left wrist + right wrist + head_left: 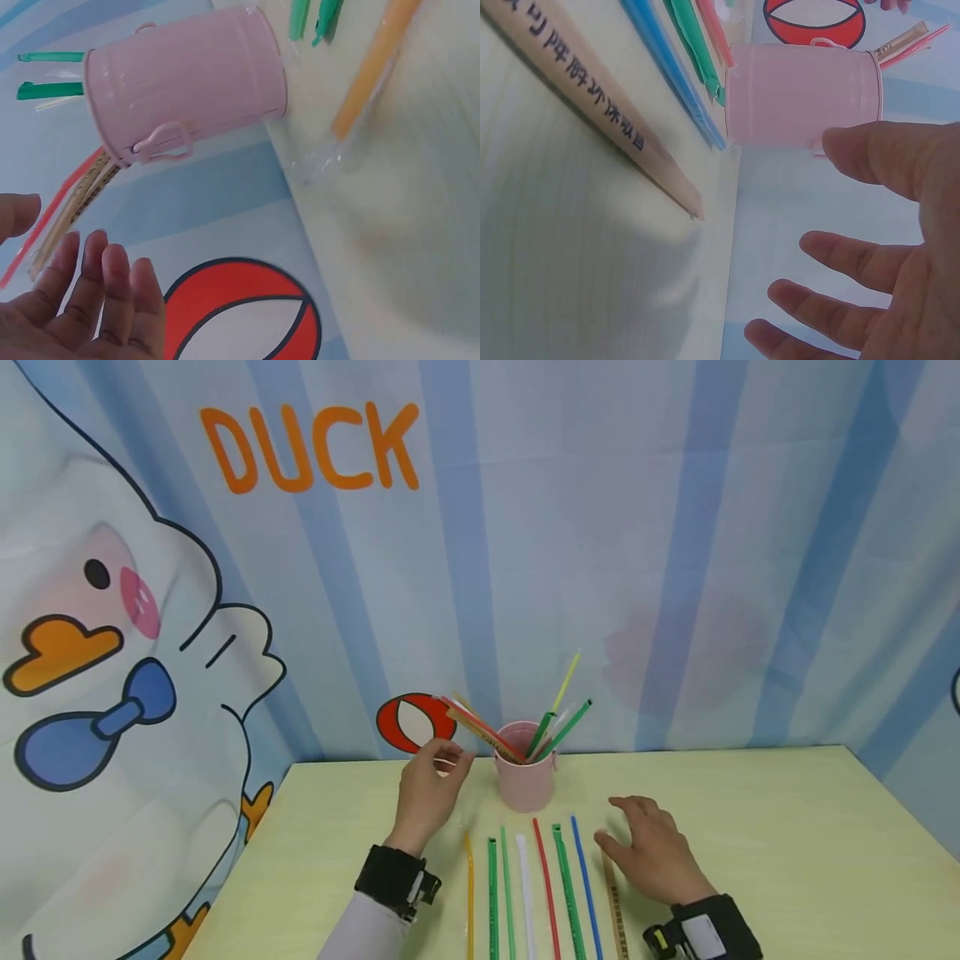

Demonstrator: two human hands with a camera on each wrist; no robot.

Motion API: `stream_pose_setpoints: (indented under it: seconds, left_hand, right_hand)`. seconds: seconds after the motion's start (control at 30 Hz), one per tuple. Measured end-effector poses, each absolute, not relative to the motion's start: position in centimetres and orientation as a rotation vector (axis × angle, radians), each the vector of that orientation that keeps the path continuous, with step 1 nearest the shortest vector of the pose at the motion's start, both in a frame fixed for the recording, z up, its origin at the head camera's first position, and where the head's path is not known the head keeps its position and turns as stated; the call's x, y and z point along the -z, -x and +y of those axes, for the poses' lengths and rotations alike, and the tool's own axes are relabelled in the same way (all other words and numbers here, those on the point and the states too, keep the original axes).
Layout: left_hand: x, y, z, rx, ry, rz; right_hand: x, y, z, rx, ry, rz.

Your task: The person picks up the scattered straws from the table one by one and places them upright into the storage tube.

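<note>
A small pink bucket (525, 789) stands upright near the table's back edge, with several straws (480, 731) leaning out both sides of its rim. Just left of it, my left hand (427, 793) is raised with thumb and fingers apart, close to the leaning red and brown straws; in the left wrist view the fingers (116, 285) look relaxed and hold nothing. My right hand (654, 852) hovers with fingers spread beside the top end of a brown paper-wrapped straw (613, 902). Between the hands lies a row of straws, from a yellow-orange one (470, 893) to a blue one (585, 885).
The pale yellow table (787, 827) meets a striped backdrop (570, 527) along its back edge. A printed duck (82, 710) fills the cloth at left. Also in the row are green straws (492, 893), a white one (526, 893) and a red one (547, 885).
</note>
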State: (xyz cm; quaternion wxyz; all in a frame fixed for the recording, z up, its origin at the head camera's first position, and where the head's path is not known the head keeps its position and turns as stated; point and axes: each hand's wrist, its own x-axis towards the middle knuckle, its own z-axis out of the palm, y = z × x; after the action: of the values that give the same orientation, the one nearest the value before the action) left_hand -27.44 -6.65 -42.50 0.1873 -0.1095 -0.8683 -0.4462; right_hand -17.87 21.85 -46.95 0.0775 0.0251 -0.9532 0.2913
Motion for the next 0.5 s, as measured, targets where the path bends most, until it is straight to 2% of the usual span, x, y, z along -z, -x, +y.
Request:
stream_pose_setpoints:
  seconds: [0.5]
  left_hand:
    - [41.1, 21.3, -7.9, 0.875, 0.439, -2.675]
  right_hand:
    - [46.6, 17.8, 21.5, -0.887, -0.107, -2.839]
